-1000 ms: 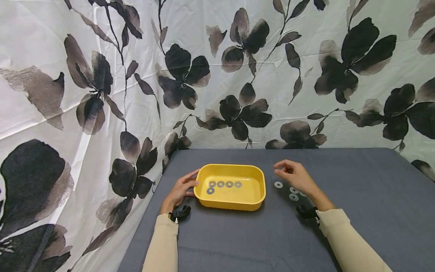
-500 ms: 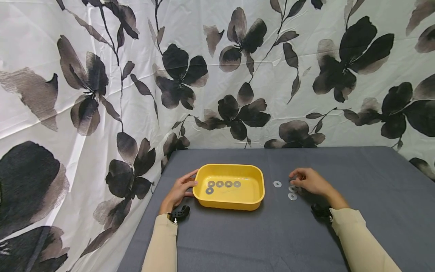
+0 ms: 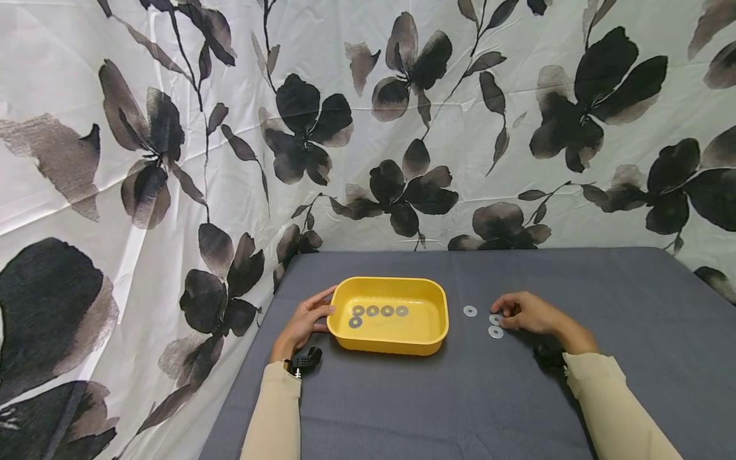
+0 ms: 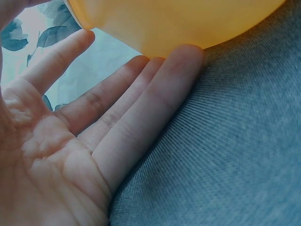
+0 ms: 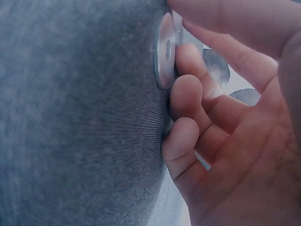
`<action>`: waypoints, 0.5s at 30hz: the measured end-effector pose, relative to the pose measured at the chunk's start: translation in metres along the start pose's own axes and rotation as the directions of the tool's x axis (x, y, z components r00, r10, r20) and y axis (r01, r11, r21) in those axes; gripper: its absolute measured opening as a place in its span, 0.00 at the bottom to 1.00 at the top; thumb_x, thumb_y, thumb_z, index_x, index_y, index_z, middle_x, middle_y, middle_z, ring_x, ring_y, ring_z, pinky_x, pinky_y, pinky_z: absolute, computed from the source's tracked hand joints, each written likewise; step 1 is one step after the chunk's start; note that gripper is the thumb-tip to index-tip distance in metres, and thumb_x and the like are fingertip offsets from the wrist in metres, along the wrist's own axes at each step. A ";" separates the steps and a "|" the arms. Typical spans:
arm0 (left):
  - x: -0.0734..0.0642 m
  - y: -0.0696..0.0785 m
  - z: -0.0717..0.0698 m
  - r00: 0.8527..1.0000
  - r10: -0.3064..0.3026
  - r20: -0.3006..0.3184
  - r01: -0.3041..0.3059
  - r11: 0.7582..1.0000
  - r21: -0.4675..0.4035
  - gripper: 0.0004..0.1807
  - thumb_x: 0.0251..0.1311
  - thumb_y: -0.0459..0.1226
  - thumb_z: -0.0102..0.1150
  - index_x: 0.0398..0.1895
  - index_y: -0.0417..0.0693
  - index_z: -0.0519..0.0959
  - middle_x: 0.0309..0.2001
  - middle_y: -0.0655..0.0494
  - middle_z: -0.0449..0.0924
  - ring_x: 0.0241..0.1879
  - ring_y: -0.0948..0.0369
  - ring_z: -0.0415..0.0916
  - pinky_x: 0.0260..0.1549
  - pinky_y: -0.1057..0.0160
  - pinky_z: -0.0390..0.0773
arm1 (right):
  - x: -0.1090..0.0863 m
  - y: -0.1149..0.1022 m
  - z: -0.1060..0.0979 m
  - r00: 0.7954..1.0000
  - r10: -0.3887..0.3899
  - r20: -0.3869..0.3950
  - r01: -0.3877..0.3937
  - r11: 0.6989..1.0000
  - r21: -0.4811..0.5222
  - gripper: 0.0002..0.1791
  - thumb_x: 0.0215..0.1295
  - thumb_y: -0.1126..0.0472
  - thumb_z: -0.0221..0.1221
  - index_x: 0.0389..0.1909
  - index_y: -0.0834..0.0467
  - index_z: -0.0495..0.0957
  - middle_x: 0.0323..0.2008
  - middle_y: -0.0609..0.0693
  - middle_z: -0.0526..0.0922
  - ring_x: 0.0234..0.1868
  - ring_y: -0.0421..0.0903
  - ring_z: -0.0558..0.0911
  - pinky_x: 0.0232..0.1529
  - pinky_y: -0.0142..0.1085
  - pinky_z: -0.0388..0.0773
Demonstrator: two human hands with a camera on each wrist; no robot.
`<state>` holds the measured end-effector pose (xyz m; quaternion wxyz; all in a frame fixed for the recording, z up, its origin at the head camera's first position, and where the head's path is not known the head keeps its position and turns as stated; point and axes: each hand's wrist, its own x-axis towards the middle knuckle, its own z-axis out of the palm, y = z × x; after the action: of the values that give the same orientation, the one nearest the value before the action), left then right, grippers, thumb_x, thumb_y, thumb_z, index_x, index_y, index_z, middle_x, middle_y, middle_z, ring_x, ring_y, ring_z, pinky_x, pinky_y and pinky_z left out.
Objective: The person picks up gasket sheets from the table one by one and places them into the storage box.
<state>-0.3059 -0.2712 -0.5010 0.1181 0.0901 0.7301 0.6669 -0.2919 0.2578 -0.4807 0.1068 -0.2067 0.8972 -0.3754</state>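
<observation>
A yellow tray (image 3: 391,347) stands on the cloth, with several flat metal washers (image 3: 388,311) on its floor. My left hand (image 3: 300,326) is at its left end, thumb by the rim; in the left wrist view, straight fingers (image 4: 136,117) touch the tray's side (image 4: 188,23). To the right of the tray, my right hand (image 3: 529,313) is low over the table, index finger and thumb right at a washer (image 3: 496,319). In the right wrist view a washer (image 5: 165,52) lies beside the curled fingers (image 5: 186,94). I cannot tell if it is gripped.
One loose washer (image 3: 470,311) lies between the tray and my right hand, another washer (image 3: 496,332) just in front of that hand. Grey cloth (image 3: 402,409) covers the table. A white curtain (image 3: 345,211) with dark flowers hangs behind and at the left.
My right hand has moved right, away from the tray's side, and lowered to the loose washers. The left hand and the tray hold their place.
</observation>
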 end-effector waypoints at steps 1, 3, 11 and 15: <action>0.000 0.000 0.000 1.000 0.004 0.002 -0.004 1.000 0.003 0.30 0.70 0.38 0.60 0.75 0.61 0.70 0.65 0.37 0.75 0.50 0.57 0.82 0.43 0.53 0.89 | 0.000 0.000 0.001 1.000 -0.001 -0.003 0.001 1.000 -0.010 0.14 0.63 0.65 0.68 0.49 0.65 0.82 0.33 0.50 0.75 0.29 0.38 0.70 0.28 0.31 0.66; 0.000 0.000 0.000 1.000 0.006 0.003 -0.006 1.000 0.005 0.30 0.70 0.38 0.60 0.75 0.61 0.70 0.65 0.38 0.75 0.50 0.56 0.82 0.43 0.53 0.89 | 0.001 0.001 0.002 1.000 -0.011 -0.007 0.011 1.000 -0.028 0.13 0.63 0.66 0.68 0.48 0.64 0.82 0.32 0.49 0.74 0.29 0.37 0.69 0.28 0.30 0.66; 0.000 0.000 0.000 1.000 0.016 0.011 -0.017 1.000 0.018 0.31 0.71 0.38 0.59 0.76 0.60 0.69 0.66 0.36 0.75 0.50 0.56 0.82 0.43 0.53 0.89 | 0.002 -0.003 0.004 0.997 -0.075 -0.033 0.072 0.994 -0.085 0.12 0.60 0.68 0.69 0.42 0.63 0.80 0.32 0.50 0.75 0.31 0.36 0.70 0.32 0.29 0.66; 0.000 0.000 0.001 1.000 0.009 0.003 -0.009 1.000 0.005 0.31 0.70 0.38 0.60 0.76 0.60 0.69 0.66 0.36 0.75 0.49 0.57 0.82 0.42 0.54 0.89 | 0.003 -0.004 0.004 0.993 -0.106 -0.048 0.102 0.992 -0.076 0.12 0.58 0.69 0.70 0.40 0.63 0.77 0.32 0.52 0.76 0.32 0.36 0.70 0.32 0.30 0.67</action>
<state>-0.3060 -0.2701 -0.5012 0.1160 0.0947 0.7311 0.6656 -0.2917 0.2515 -0.4808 0.0560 -0.2471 0.9009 -0.3524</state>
